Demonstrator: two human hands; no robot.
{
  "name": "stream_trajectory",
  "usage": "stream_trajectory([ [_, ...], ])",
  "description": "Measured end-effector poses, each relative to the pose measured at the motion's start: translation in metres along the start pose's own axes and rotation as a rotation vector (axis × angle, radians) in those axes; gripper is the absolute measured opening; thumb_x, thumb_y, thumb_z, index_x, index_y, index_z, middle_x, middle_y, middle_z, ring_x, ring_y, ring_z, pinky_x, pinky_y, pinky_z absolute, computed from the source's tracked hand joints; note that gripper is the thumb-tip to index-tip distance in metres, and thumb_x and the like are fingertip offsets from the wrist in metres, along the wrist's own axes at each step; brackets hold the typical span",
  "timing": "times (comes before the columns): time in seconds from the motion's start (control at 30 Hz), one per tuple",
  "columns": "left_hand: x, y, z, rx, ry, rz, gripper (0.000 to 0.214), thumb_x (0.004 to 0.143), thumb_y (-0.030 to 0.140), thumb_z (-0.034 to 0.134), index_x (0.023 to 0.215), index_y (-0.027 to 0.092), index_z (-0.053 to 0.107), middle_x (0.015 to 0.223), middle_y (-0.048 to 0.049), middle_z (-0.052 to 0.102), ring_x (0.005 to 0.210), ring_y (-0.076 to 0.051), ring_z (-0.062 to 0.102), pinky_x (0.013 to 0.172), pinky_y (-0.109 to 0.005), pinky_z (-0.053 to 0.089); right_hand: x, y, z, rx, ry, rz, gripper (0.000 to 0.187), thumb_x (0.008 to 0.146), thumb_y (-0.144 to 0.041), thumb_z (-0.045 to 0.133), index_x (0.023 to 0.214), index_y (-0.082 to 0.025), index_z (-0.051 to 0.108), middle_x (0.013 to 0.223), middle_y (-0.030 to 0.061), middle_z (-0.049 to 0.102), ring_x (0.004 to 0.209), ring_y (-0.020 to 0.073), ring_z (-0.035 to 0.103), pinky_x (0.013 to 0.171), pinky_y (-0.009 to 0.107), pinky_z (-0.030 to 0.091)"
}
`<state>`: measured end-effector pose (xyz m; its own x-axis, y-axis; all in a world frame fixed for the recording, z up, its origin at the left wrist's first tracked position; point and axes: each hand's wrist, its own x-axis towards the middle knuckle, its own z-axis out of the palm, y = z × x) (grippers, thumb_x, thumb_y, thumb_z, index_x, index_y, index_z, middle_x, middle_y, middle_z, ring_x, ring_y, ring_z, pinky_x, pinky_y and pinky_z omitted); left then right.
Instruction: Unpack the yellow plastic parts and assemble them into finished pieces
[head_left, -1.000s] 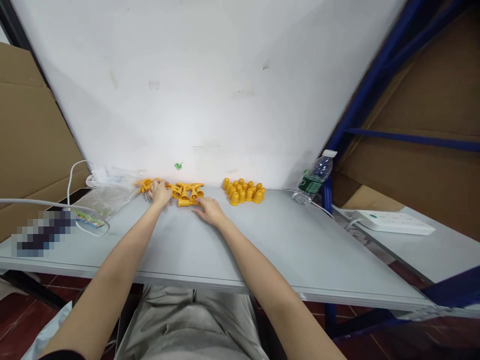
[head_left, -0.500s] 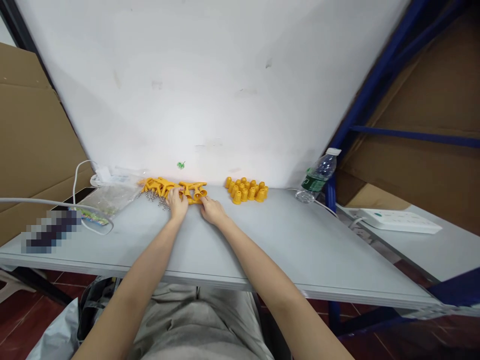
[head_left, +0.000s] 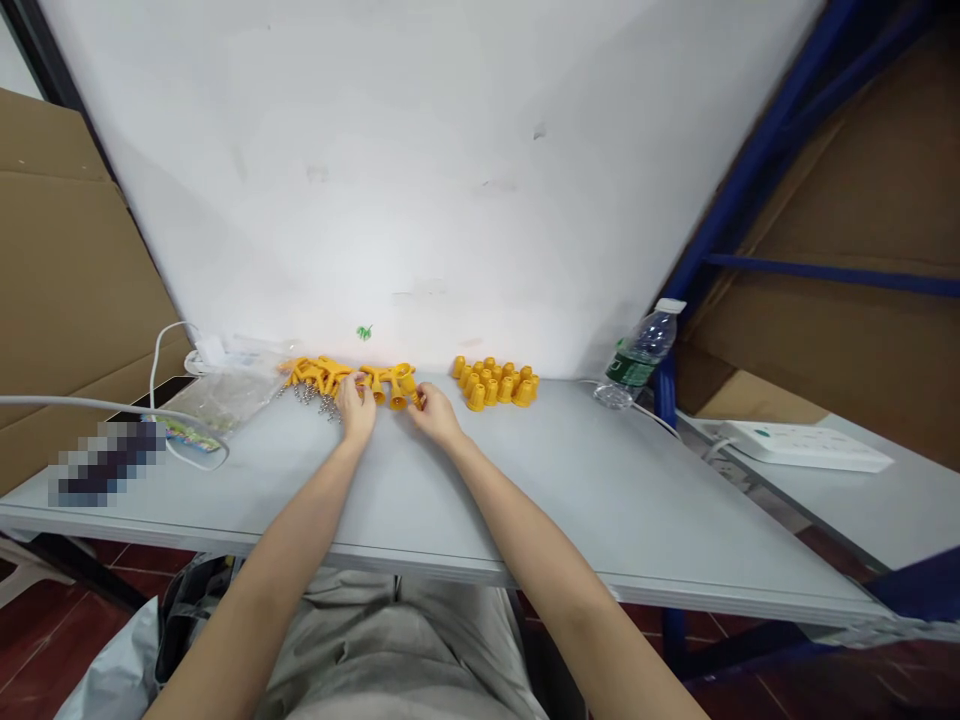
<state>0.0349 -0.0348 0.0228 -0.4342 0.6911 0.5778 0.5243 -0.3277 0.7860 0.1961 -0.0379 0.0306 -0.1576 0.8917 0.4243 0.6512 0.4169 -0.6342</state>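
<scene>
Far back on the grey table [head_left: 525, 500], both my hands reach a row of yellow branched plastic fittings [head_left: 319, 374] lying against the white wall. My right hand [head_left: 437, 414] is closed with its fingertips on one yellow fitting [head_left: 403, 384], which is tipped up off the table. My left hand [head_left: 355, 407] rests curled at the left end of the same group, touching a yellow piece; what it grips is hidden by the hand. Small metal chains [head_left: 311, 398] lie under the fittings to the left.
A cluster of several yellow caps [head_left: 495, 382] stands right of my hands. A clear plastic bag [head_left: 217, 392] and a white cable [head_left: 161, 350] lie at the left, a water bottle [head_left: 637, 355] at the right, a white power strip [head_left: 802, 445] on the neighbouring table.
My left hand moved right from the far-left fittings to the middle group. My right hand closed on a yellow fitting and tipped it up.
</scene>
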Motion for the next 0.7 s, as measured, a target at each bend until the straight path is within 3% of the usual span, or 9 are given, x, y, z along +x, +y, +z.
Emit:
stream_trajectory([
  [0.07,-0.004,0.002,0.0,-0.031,-0.147,0.062,0.019,0.085,0.017,0.05,0.101,0.019,0.059,0.088,-0.0045,0.066,0.077,-0.016,0.062,0.08,-0.03,0.05,0.005,0.002,0.003,0.252,0.085,0.057,0.015,0.073,-0.026,0.054,0.085,-0.019,0.058,0.079,0.002,0.064,0.068,0.0174,0.059,0.067,0.03,0.048],
  [0.17,-0.012,0.007,0.002,-0.016,-0.412,0.144,0.024,0.087,0.026,0.054,0.108,0.018,0.062,0.068,0.0018,0.059,0.056,-0.012,0.054,0.061,-0.024,0.046,0.01,0.003,0.006,0.612,0.094,0.084,0.021,0.072,-0.037,0.062,0.083,-0.019,0.059,0.079,0.0034,0.066,0.071,0.0192,0.063,0.071,0.035,0.053],
  [0.3,-0.018,0.01,0.003,0.048,-0.586,0.193,0.031,0.087,0.03,0.057,0.115,0.019,0.065,0.065,0.0029,0.059,0.055,-0.012,0.055,0.06,-0.023,0.046,0.011,0.001,0.006,0.803,0.056,0.08,0.034,0.066,-0.048,0.073,0.079,-0.019,0.061,0.081,0.0057,0.068,0.078,0.0216,0.066,0.079,0.04,0.055],
  [0.43,-0.014,0.007,0.002,0.104,-0.576,0.177,0.03,0.089,0.029,0.055,0.116,0.02,0.066,0.079,-0.0011,0.068,0.067,-0.014,0.062,0.068,-0.025,0.05,0.008,-0.003,0.0,0.829,0.032,0.04,0.039,0.067,-0.054,0.075,0.08,-0.02,0.061,0.082,0.0052,0.069,0.079,0.0219,0.067,0.083,0.042,0.056],
  [0.53,-0.009,0.007,0.0,0.134,-0.536,0.168,0.028,0.089,0.025,0.056,0.115,0.02,0.066,0.093,-0.004,0.071,0.077,-0.016,0.065,0.077,-0.028,0.051,0.008,-0.005,-0.004,0.861,0.085,0.034,0.046,0.067,-0.062,0.073,0.083,-0.022,0.058,0.086,0.0044,0.068,0.077,0.0206,0.068,0.081,0.04,0.057],
  [0.7,-0.005,0.011,-0.007,0.25,-0.396,0.146,0.027,0.087,0.024,0.057,0.114,0.021,0.064,0.112,-0.0069,0.07,0.101,-0.022,0.065,0.091,-0.033,0.049,0.01,-0.003,-0.011,0.775,0.167,0.141,0.059,0.06,-0.073,0.072,0.084,-0.021,0.055,0.08,0.0019,0.065,0.059,0.0146,0.061,0.062,0.032,0.054],
])
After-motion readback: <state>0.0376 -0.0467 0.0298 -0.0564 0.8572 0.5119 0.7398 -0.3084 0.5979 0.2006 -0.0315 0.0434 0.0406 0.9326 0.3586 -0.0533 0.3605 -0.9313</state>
